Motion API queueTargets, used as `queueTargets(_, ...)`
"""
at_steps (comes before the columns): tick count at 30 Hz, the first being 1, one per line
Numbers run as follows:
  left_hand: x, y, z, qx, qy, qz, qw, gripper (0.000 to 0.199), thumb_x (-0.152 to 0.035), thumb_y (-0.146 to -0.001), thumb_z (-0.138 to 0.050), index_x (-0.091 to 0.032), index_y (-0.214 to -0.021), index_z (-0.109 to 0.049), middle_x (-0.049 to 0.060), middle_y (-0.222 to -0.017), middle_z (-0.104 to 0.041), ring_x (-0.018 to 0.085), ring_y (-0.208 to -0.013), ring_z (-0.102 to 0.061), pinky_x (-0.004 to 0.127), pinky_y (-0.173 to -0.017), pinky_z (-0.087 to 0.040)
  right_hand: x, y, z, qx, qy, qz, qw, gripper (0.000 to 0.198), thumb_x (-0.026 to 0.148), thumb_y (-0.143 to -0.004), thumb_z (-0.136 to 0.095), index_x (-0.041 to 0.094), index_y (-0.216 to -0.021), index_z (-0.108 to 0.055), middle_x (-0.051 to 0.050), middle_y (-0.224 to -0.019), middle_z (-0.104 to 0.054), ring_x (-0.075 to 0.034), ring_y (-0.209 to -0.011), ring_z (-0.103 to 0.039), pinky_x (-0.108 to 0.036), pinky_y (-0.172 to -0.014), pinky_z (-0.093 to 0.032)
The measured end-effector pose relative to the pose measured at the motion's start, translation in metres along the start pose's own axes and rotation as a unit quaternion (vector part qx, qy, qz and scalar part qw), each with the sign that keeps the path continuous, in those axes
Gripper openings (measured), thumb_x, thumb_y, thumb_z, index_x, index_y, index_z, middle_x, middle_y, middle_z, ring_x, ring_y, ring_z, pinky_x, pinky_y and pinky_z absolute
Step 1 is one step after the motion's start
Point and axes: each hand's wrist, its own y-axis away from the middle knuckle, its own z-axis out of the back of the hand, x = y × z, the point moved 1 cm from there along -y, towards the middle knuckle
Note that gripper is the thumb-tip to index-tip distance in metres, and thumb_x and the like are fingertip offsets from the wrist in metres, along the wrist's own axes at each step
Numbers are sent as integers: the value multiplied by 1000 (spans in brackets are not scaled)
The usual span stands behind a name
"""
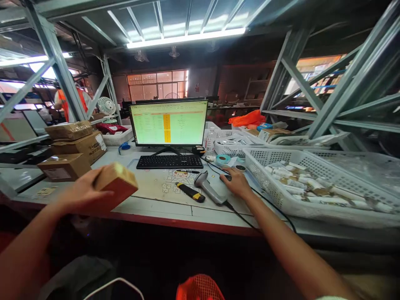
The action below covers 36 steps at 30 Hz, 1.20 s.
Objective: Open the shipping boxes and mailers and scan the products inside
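Observation:
My left hand (79,189) grips a small brown cardboard box (117,185), held tilted over the table's front edge at the left. My right hand (236,181) rests on a black computer mouse (225,177) with its fingers curved over it. Just left of that hand lies a grey barcode scanner (209,188), its cable trailing to the front edge. Beside the scanner is a yellow and black box cutter (190,191). A black keyboard (169,161) sits in front of a lit monitor (150,125) showing a table with an orange column.
Brown boxes (79,146) are stacked at the left. White plastic baskets (259,166) stand at the right, the nearest holding many small wrapped items. A clear bottle (210,139) and a teal tape roll (223,159) are behind my right hand. Metal posts (58,58) frame the bench.

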Motion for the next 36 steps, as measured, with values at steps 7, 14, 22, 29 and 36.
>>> queueTargets(7,-50,-94,-134,65,40,-115,990,83,-66,-70,-73,-13,-133,-62,19,-134,-61,39,-122,-60,49,-108,-47,-42,39,-19,78,55,-20,995,55,41,-93,-53,14,-141,-58,-18,-150,-52,-32,-137,-51,-48,-117,-40)
queueTargets(14,9,-59,-190,-67,332,-40,940,108,-68,-73,-75,-22,-157,-26,19,-157,-37,37,-140,-46,54,-116,-40,-47,44,-30,106,144,-32,983,58,39,-98,-45,13,-149,-50,-17,-156,-45,-34,-135,-51,-49,-114,-42)
queueTargets(22,8,-51,-212,36,442,26,896,134,-52,-71,-87,-31,-163,8,15,-159,-38,32,-143,-46,50,-122,-34,-63,39,-33,116,158,-13,980,63,47,-97,-41,15,-150,-49,-17,-155,-47,-35,-129,-57,-51,-110,-46)
queueTargets(29,10,-51,-215,37,444,34,895,136,-49,-69,-88,-29,-163,8,17,-161,-33,32,-145,-42,51,-124,-30,-66,37,-31,88,134,-20,987,60,55,-95,-40,14,-136,-57,-17,-140,-59,-35,-113,-65,-51,-102,-51)
queueTargets(36,8,-50,-213,57,463,40,883,139,-47,-70,-89,-29,-162,14,17,-158,-39,31,-142,-47,50,-122,-33,-70,36,-35,86,121,-19,989,64,59,-93,-38,14,-134,-56,-18,-140,-59,-38,-120,-61,-54,-102,-50)
